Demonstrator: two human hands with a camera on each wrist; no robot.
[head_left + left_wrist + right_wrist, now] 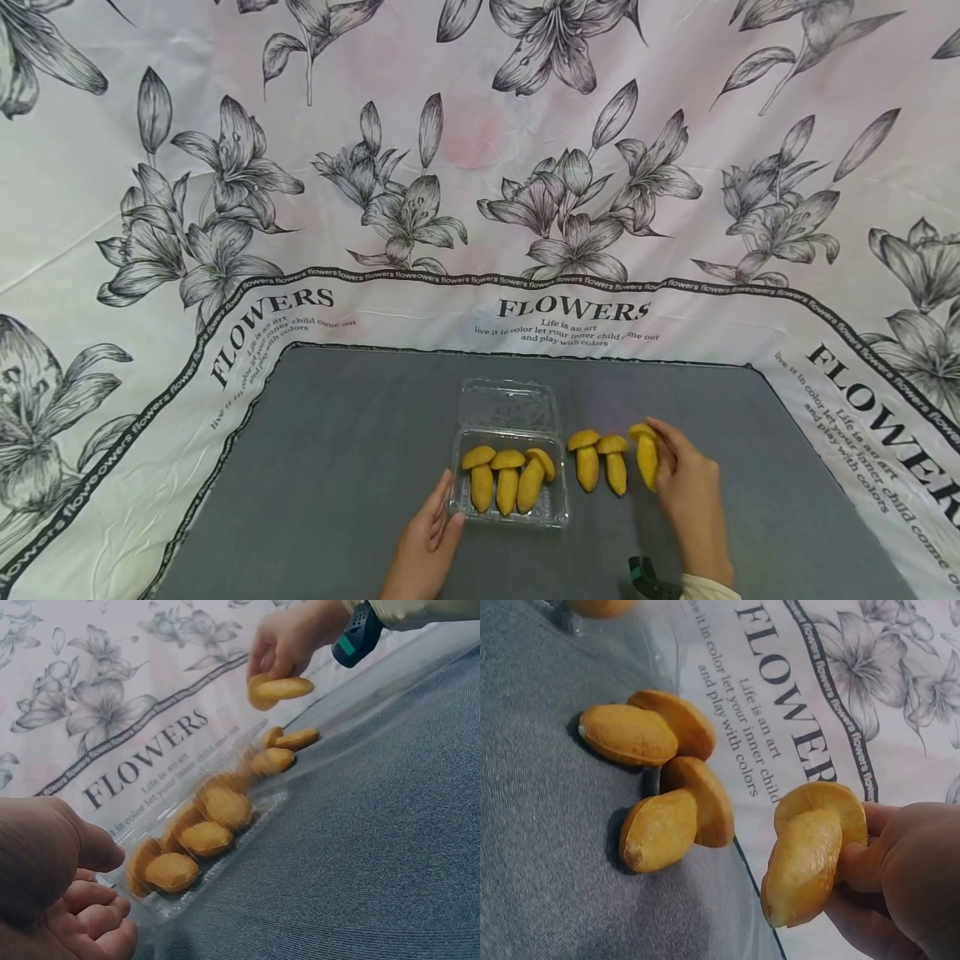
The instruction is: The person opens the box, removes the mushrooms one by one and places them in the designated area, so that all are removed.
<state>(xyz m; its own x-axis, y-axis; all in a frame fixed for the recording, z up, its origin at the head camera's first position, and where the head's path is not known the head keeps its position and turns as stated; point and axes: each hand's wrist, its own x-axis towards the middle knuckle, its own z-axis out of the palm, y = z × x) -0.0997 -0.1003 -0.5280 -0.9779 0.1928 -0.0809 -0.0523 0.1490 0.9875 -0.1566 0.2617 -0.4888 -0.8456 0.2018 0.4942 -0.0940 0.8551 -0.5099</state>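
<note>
A clear plastic clamshell box (pixel 510 518) lies with its lid folded back, three yellow mushrooms (pixel 507 483) in a row inside. My left hand (pixel 424 542) is at the box's left side, fingers along the outer wall and thumb by the near corner; the left wrist view shows these fingers loosely bent. To the right of the box, my right hand (pixel 688 492) pinches a yellow mushroom (pixel 810 855) between thumb and fingers, held up off the table in the left wrist view. Two more mushrooms (pixel 600 462) lie side by side between the box and this hand.
The raised lid (pixel 508 404) leans back behind the box. Grey cloth (pixel 337 467) covers the table, bordered by a white flower-printed sheet (pixel 420 317) with lettering. A dark band with a green patch (pixel 645 575) is on the right wrist.
</note>
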